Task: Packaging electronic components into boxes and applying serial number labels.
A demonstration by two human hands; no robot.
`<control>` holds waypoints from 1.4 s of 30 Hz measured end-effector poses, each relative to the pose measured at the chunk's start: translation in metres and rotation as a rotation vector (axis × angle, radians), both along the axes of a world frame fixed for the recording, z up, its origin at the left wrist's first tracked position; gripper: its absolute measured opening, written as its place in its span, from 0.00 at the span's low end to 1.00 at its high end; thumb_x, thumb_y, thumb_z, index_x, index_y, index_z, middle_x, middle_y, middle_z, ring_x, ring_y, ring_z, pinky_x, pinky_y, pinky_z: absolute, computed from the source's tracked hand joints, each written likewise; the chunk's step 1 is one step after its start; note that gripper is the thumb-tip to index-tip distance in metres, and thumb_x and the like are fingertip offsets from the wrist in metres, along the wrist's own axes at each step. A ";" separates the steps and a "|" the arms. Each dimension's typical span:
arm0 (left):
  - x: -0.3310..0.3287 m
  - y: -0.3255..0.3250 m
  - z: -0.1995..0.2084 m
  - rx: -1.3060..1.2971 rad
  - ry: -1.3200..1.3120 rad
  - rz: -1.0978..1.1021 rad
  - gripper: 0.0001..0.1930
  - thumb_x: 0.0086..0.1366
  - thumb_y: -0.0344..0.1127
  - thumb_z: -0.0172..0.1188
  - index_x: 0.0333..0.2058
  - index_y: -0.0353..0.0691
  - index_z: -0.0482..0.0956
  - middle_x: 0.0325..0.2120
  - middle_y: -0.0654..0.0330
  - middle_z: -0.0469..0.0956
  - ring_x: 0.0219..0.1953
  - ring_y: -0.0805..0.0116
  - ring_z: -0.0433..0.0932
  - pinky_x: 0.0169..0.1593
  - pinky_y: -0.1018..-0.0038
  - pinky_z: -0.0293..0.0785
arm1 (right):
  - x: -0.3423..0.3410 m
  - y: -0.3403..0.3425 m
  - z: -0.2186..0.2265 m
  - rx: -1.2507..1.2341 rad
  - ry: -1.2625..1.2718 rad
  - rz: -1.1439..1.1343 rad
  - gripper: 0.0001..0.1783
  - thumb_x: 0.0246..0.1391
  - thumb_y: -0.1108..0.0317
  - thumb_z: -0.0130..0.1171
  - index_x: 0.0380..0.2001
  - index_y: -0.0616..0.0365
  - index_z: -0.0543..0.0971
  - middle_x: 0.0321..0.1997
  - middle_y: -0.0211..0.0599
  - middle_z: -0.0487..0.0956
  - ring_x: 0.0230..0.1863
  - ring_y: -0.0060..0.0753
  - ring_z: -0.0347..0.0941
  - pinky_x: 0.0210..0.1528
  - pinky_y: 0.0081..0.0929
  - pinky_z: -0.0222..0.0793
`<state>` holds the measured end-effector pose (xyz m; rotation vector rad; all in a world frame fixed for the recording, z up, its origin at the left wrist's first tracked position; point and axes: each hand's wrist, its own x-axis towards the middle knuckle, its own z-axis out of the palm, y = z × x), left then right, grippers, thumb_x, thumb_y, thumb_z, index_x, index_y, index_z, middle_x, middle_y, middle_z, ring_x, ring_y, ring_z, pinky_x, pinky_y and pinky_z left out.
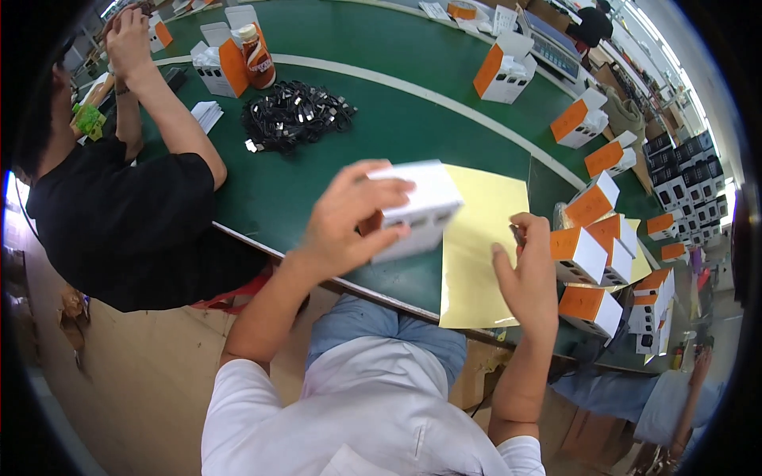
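The left hand (349, 218) holds a small white cardboard box (417, 208) lifted above the green table (381, 103), fingers curled over its top edge and thumb underneath, so the grip is closed around it. The box is rectangular, slightly blurred, mostly plain white with small dark marks along its lower face and a sliver of orange showing near the palm. It sits just over the left edge of a pale yellow glossy sheet (480, 238) that lies flat on the table and overhangs its near edge. The right hand (528, 274) hovers over the right side of that sheet, thumb and forefinger pressed together on something tiny that I cannot make out, the other fingers loosely bent. Just to its right stands a crowded cluster of orange-and-white small boxes (591, 270), some upright, some tipped, a few stacked toward the table's edge. More of the same boxes with raised flaps stand singly along the white curved stripe (444, 99) across the table. Far right, rows of dark blue-and-white packages (686, 178) are stacked together. At the far side lies a heap of black cables (294, 119), and beside it a brown bottle with an orange label (255, 57). On the left a person in a black shirt (119, 214) has both hands raised.
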<state>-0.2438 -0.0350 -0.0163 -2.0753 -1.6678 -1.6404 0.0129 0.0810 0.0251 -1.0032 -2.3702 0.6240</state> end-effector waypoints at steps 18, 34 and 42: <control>0.052 0.093 -0.060 -0.502 0.549 -0.576 0.41 0.51 0.63 0.71 0.62 0.51 0.74 0.71 0.57 0.61 0.75 0.47 0.52 0.73 0.35 0.42 | 0.031 -0.002 -0.038 -0.320 -0.167 0.031 0.11 0.55 0.78 0.60 0.40 0.54 0.85 0.35 0.36 0.77 0.34 0.42 0.75 0.42 0.38 0.70; 0.055 0.090 -0.067 -0.566 0.499 -0.542 0.45 0.46 0.63 0.73 0.62 0.52 0.73 0.72 0.59 0.58 0.76 0.49 0.49 0.73 0.33 0.37 | 0.020 0.000 -0.047 -0.266 -0.266 0.088 0.10 0.52 0.78 0.61 0.37 0.54 0.85 0.34 0.35 0.76 0.34 0.43 0.76 0.38 0.39 0.69; 0.053 0.090 -0.067 -0.560 0.520 -0.542 0.46 0.46 0.65 0.72 0.63 0.52 0.73 0.73 0.59 0.58 0.76 0.49 0.49 0.73 0.33 0.37 | 0.016 -0.005 -0.052 -0.275 -0.235 0.056 0.07 0.49 0.72 0.68 0.34 0.54 0.84 0.33 0.33 0.76 0.32 0.41 0.75 0.36 0.37 0.67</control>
